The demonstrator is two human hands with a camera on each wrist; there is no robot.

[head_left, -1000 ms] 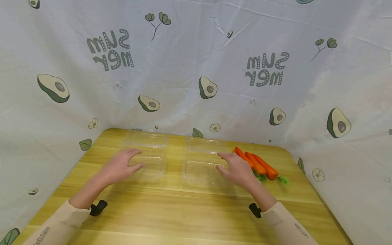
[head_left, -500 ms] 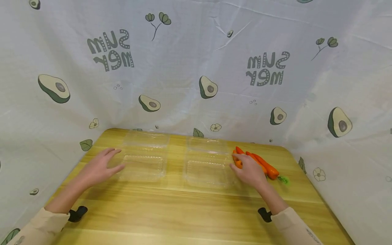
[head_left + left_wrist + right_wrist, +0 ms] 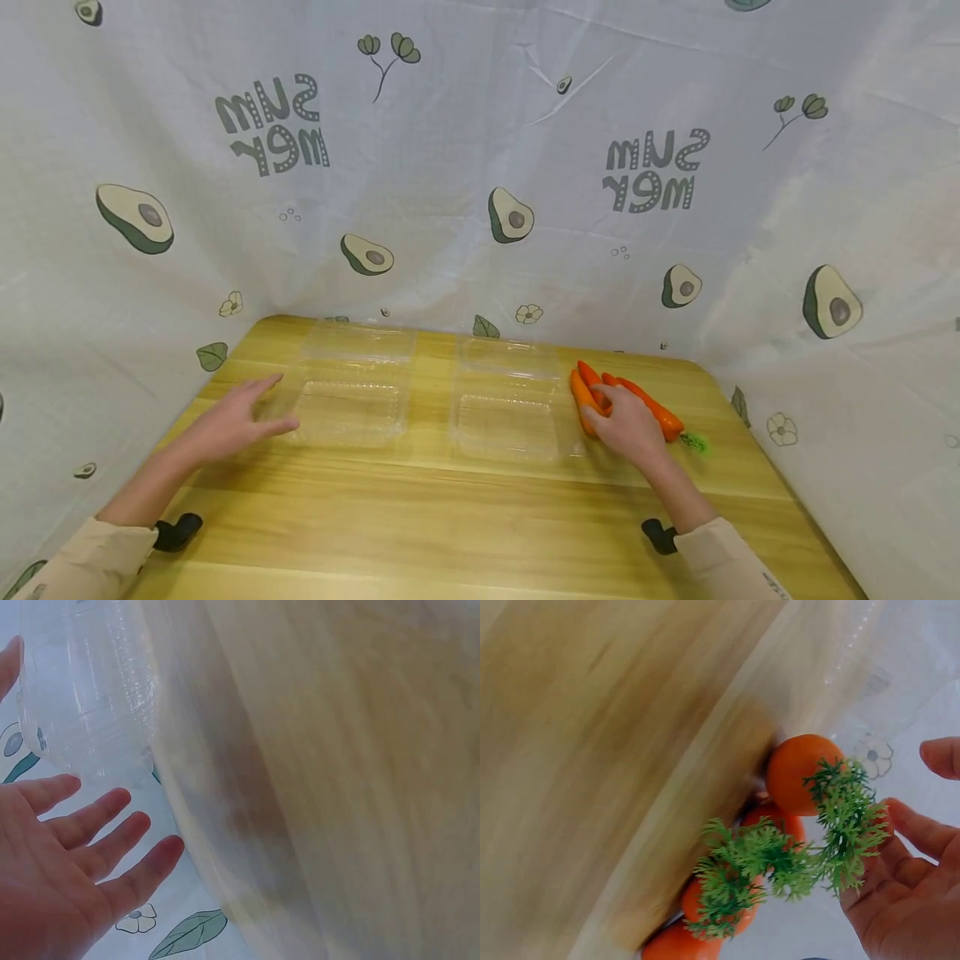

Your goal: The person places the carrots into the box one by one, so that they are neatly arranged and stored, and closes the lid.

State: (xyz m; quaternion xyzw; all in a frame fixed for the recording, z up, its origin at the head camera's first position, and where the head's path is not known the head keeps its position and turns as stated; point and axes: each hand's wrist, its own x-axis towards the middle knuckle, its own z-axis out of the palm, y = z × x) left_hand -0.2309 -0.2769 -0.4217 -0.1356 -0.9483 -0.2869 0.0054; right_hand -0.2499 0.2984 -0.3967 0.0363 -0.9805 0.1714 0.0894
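Observation:
My right hand [image 3: 630, 427] is over several orange carrots on the right of the table, its fingertips over the carrots nearest the leftmost carrot [image 3: 579, 392]. In the right wrist view the thumb stands apart from the fingers, and leafy green tops [image 3: 847, 825] lie beside the fingertips; contact is hard to tell. My left hand [image 3: 228, 427], fingers spread and holding nothing, is just left of a clear plastic box [image 3: 352, 385] with its lid folded back. In the left wrist view the fingers [image 3: 150, 866] stretch out below that box.
A second clear plastic box [image 3: 504, 398], also with its lid back, stands between the first box and the carrots. The wooden table [image 3: 420, 525] meets a white printed curtain [image 3: 435, 167] at its back and sides.
My left hand has moved left, away from the left box. My right hand has moved right, from beside the right box to over the carrots. The boxes stay put.

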